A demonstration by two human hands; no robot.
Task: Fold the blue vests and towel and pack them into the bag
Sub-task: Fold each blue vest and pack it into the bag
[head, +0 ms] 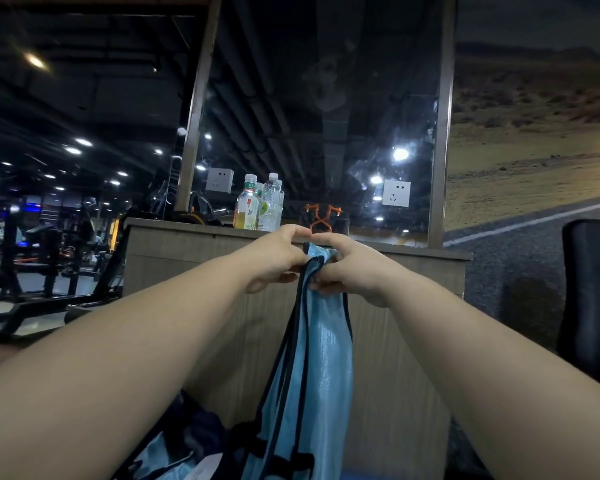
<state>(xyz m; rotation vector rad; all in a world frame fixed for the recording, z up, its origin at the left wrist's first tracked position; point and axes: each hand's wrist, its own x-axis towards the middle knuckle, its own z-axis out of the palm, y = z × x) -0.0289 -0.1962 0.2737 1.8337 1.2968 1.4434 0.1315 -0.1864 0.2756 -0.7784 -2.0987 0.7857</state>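
Note:
A light blue vest (321, 368) with dark trim hangs straight down in front of me, held up at its top by both hands. My left hand (278, 259) pinches the top edge from the left. My right hand (349, 268) grips the bunched shoulder part from the right, touching the left hand. At the bottom left lies more blue fabric (168, 459) next to a dark bag (201, 431), partly hidden under my left arm. I cannot make out a towel.
A wooden counter (413, 341) stands right behind the vest, with two drink bottles (258, 204) on its ledge and a mirror above. A black chair (591, 299) is at the right. Gym machines (45, 265) fill the left.

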